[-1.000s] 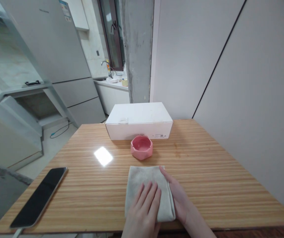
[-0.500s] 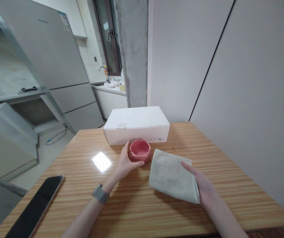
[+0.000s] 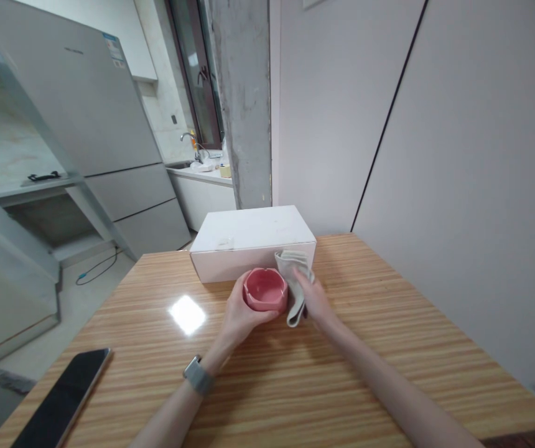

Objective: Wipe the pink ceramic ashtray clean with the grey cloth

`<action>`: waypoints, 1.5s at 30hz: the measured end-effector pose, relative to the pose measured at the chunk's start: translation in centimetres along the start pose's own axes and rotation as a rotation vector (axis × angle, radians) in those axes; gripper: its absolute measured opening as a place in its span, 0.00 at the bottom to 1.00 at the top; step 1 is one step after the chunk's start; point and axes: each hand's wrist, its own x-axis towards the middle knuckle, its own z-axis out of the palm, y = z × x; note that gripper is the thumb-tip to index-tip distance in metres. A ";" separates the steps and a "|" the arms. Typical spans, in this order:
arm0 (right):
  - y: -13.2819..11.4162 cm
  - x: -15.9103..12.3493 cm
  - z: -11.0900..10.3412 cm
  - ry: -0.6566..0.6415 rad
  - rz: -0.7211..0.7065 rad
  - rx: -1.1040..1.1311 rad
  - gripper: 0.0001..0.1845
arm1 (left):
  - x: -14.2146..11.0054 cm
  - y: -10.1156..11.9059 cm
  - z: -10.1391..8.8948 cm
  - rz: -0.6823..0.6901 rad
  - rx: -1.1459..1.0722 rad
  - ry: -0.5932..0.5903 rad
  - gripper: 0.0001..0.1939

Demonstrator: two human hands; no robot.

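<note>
A small pink bowl [image 3: 266,291] with a scalloped rim, perhaps an ashtray, is in front of the white box. My left hand [image 3: 242,314] grips it from the left and near side, thumb along its front. On the bowl's right, my right hand [image 3: 313,295] is closed on a pale grey cloth [image 3: 290,267]. The cloth is bunched and folded, hanging close against the bowl's right side; whether it touches the bowl is hard to tell. My left wrist wears a watch with a grey band [image 3: 198,375].
The white box [image 3: 253,229] stands at the far side of the wooden table [image 3: 267,398]. A black phone [image 3: 65,398] lies at the left edge. Beyond are a grey fridge [image 3: 76,106], a sink counter [image 3: 202,193] and a pale wall panel [image 3: 458,155].
My right hand has brought the cloth left and up to the bowl's right side, and the cloth has gone from spread flat to bunched. My left hand still holds the bowl, now slightly raised.
</note>
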 end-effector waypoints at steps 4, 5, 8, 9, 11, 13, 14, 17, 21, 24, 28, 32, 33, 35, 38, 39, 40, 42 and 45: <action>1.1 -0.8 1.9 -0.082 -0.061 -0.033 0.20 | -0.2 0.4 0.5 -0.001 -0.137 0.065 0.49; 1.3 -1.0 1.9 -0.096 -0.083 -0.038 0.20 | -0.2 0.4 0.5 -0.025 -0.195 0.077 0.48; 1.9 -1.3 1.8 -0.142 -0.151 -0.046 0.20 | -0.3 0.2 0.7 -0.171 -0.422 0.080 0.34; 2.1 -1.3 1.7 -0.162 -0.180 -0.052 0.20 | -0.3 0.1 0.8 -0.223 -0.503 0.086 0.28; 2.4 -1.4 1.4 -0.216 -0.246 -0.073 0.21 | -0.4 -0.1 1.0 -0.297 -0.629 0.117 0.22; 2.4 -1.5 0.9 -0.293 -0.325 -0.118 0.21 | -0.5 -0.2 1.1 -0.357 -0.716 0.162 0.19; 2.2 -1.6 0.7 -0.335 -0.370 -0.150 0.21 | -0.4 -0.2 1.2 -0.405 -0.767 0.165 0.19; 1.2 -1.8 -0.2 -0.468 -0.540 -0.279 0.22 | -0.2 -0.1 1.1 -0.579 -0.951 0.109 0.17; -0.2 -2.2 -1.1 -0.643 -0.744 -0.442 0.26 | -0.1 -0.3 0.9 -0.654 -1.149 -0.012 0.15; -0.3 -2.4 -1.3 -0.717 -0.803 -0.483 0.28 | -0.3 -0.8 0.7 -0.682 -1.117 -0.117 0.14; 0.2 -2.5 -1.2 -0.785 -0.874 -0.519 0.33 | -0.7 -1.2 0.5 -0.713 -0.971 -0.121 0.16; 0.4 -2.4 -0.8 -0.831 -0.930 -0.605 0.31 | -0.9 -0.8 0.3 -0.676 -0.877 -0.052 0.15; 0.3 -2.5 -0.6 -0.835 -0.919 -0.638 0.28 | -0.9 -0.7 0.3 -0.667 -0.854 -0.031 0.15; 0.0 -2.6 -0.3 -0.841 -0.877 -0.708 0.22 | -0.9 -0.6 0.4 -0.644 -0.791 0.001 0.16; -0.2 -3.1 0.2 -0.838 -0.797 -0.829 0.17 | -0.8 -0.8 0.7 -0.598 -0.700 0.043 0.16; -0.2 -3.3 0.3 -0.833 -0.775 -0.867 0.16 | -0.8 -1.0 0.8 -0.580 -0.679 0.059 0.16; -0.1 -3.4 0.3 -0.827 -0.758 -0.900 0.16 | -0.9 -1.2 0.9 -0.563 -0.666 0.074 0.15; 0.0 -3.7 0.4 -0.821 -0.739 -0.937 0.16 | -0.9 -1.5 1.0 -0.536 -0.652 0.087 0.15; -0.2 -3.8 0.5 -0.819 -0.742 -0.939 0.17 | -1.0 -1.7 0.9 -0.516 -0.659 0.075 0.15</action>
